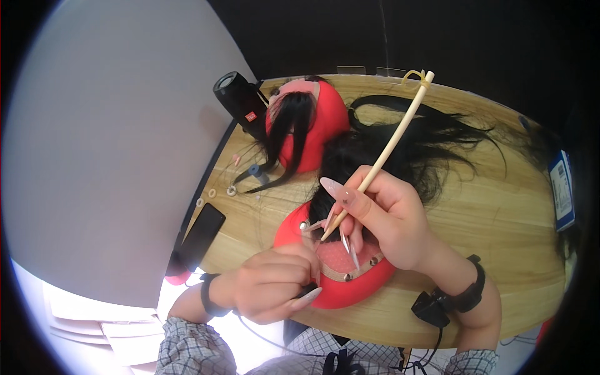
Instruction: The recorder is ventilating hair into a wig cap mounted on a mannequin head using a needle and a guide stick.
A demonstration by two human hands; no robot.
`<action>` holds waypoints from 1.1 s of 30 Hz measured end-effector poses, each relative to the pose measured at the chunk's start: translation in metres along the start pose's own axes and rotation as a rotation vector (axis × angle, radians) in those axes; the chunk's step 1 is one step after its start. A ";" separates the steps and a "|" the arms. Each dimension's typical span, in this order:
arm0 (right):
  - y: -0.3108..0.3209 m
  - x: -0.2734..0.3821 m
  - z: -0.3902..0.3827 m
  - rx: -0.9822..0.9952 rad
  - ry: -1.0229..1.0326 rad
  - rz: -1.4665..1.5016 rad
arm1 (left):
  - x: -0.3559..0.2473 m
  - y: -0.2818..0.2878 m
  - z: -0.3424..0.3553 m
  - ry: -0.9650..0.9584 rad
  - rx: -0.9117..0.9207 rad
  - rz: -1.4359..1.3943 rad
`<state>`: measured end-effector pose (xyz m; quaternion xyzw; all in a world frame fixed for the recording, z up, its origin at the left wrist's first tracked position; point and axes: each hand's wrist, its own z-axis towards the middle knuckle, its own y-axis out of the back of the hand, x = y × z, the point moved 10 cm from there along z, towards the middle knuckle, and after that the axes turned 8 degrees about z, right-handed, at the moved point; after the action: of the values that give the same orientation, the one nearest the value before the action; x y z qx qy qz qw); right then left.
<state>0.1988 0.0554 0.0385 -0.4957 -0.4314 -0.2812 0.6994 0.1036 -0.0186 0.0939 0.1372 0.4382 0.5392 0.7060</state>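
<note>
My right hand (387,219) is closed on a long pale wooden stick (403,125), its lower tip over a pink mesh cap (337,253). A yellow band is looped near the stick's top. The cap, edged with a beige band and metal pins, is on a red head form (331,287), with long black hair (337,162) spread behind it. My left hand (269,281) is curled against the form's near left side, fingers pinched, with something dark between them that I cannot make out clearly.
Behind are a second red head form (334,119) with black hair and a black cylindrical speaker (240,106). A phone (203,234), small rings (212,193) and a grey spool (258,175) lie left. A blue-and-white box (561,190) stands at the wooden table's (487,206) right edge.
</note>
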 end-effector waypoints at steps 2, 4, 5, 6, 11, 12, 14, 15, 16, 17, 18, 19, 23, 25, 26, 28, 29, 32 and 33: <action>0.000 -0.001 0.000 0.017 0.011 -0.029 | 0.002 -0.004 -0.003 0.010 0.006 0.003; -0.002 0.000 0.000 0.032 0.021 -0.061 | 0.004 -0.005 -0.004 0.018 0.010 0.004; -0.003 0.002 0.000 0.029 0.031 -0.090 | 0.004 -0.004 -0.005 0.017 0.013 -0.001; -0.005 0.004 0.000 0.026 0.042 -0.118 | 0.003 -0.004 -0.005 0.017 0.015 -0.006; -0.004 0.006 -0.001 0.019 0.078 -0.161 | 0.002 -0.005 -0.003 0.001 0.020 -0.008; -0.004 0.007 -0.002 0.020 0.080 -0.183 | 0.002 -0.005 -0.003 0.004 0.019 -0.011; -0.006 0.010 -0.002 0.022 0.080 -0.184 | 0.003 -0.006 -0.003 0.004 0.024 -0.011; -0.006 0.011 -0.002 0.025 0.081 -0.186 | 0.003 -0.006 -0.003 0.002 0.028 -0.009; -0.006 0.010 -0.002 0.025 0.081 -0.184 | 0.003 -0.006 -0.003 0.003 0.029 -0.009; -0.005 0.012 -0.002 0.023 0.129 -0.224 | 0.002 -0.006 -0.002 -0.001 0.028 -0.005; -0.006 0.015 -0.003 0.020 0.178 -0.264 | 0.002 -0.006 -0.001 -0.006 0.027 0.000; -0.006 0.014 -0.003 0.021 0.177 -0.262 | 0.002 -0.006 -0.001 -0.004 0.027 0.000; -0.005 0.012 -0.003 0.033 0.172 -0.279 | 0.001 -0.008 -0.002 -0.011 0.025 0.012; -0.007 0.011 -0.003 0.051 0.162 -0.253 | 0.000 -0.008 -0.002 -0.010 0.027 0.013; -0.005 0.011 -0.003 0.028 0.146 -0.228 | 0.001 -0.008 -0.002 -0.003 0.030 0.018; -0.003 0.010 -0.003 0.005 0.130 -0.203 | 0.001 -0.008 -0.002 0.002 0.032 0.023; -0.004 0.009 -0.003 0.022 0.134 -0.175 | 0.001 -0.008 -0.002 0.000 0.036 0.022; -0.002 0.007 -0.002 0.032 0.146 -0.106 | 0.000 -0.008 0.001 -0.014 0.037 0.020; -0.001 0.007 -0.003 0.027 0.154 -0.065 | -0.001 -0.007 0.001 -0.027 0.034 0.021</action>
<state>0.2020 0.0530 0.0445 -0.4490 -0.3958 -0.3352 0.7276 0.1093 -0.0224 0.0903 0.1608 0.4362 0.5373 0.7037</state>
